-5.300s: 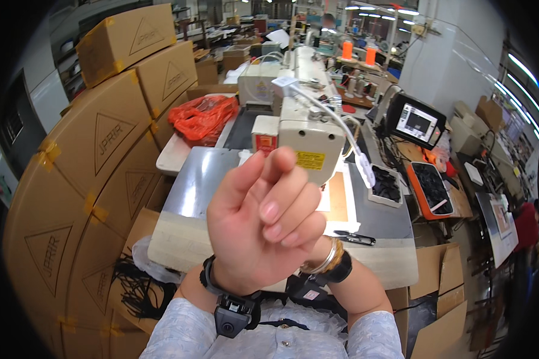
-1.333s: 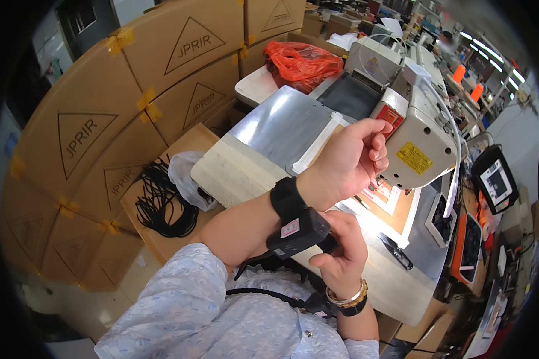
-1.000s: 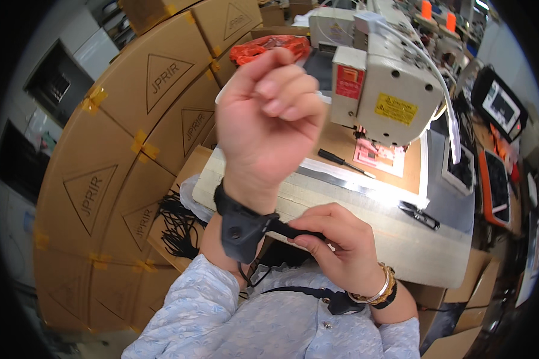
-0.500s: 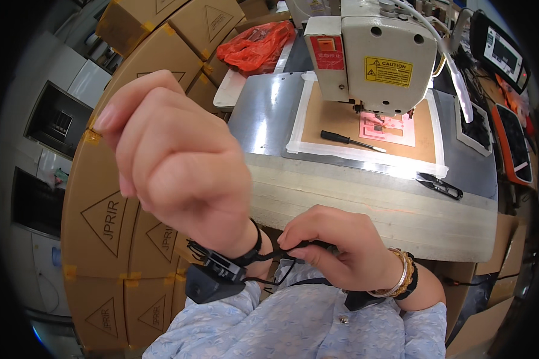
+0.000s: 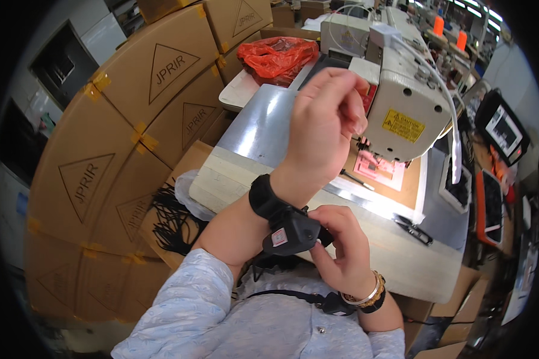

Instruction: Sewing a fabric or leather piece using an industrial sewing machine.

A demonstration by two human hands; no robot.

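Observation:
My left hand [image 5: 322,128] is raised over the table with its fingers curled in, and nothing shows in them. Around its wrist runs a black strap [image 5: 266,197] carrying a black box-shaped device [image 5: 294,232] with a small pale label. Just right of the device, my right hand [image 5: 348,254] pinches the strap's loose end between thumb and fingers. Bracelets and a second black band [image 5: 375,304] circle the right wrist. A black cord hangs under the device; part of it is hidden.
A white sewing machine [image 5: 404,99] stands behind, over a board with a pink template [image 5: 380,170]. A partly hidden screwdriver [image 5: 358,179] and black thread snips [image 5: 414,230] lie nearby. Cardboard boxes [image 5: 90,179] are stacked at left; a red plastic bag [image 5: 278,57] sits behind. Black cords [image 5: 172,224] lie left.
My left forearm has turned and swung right, bringing the wrist device between my hands. My right hand keeps its pinch on the strap. The view has shifted, showing more boxes at left.

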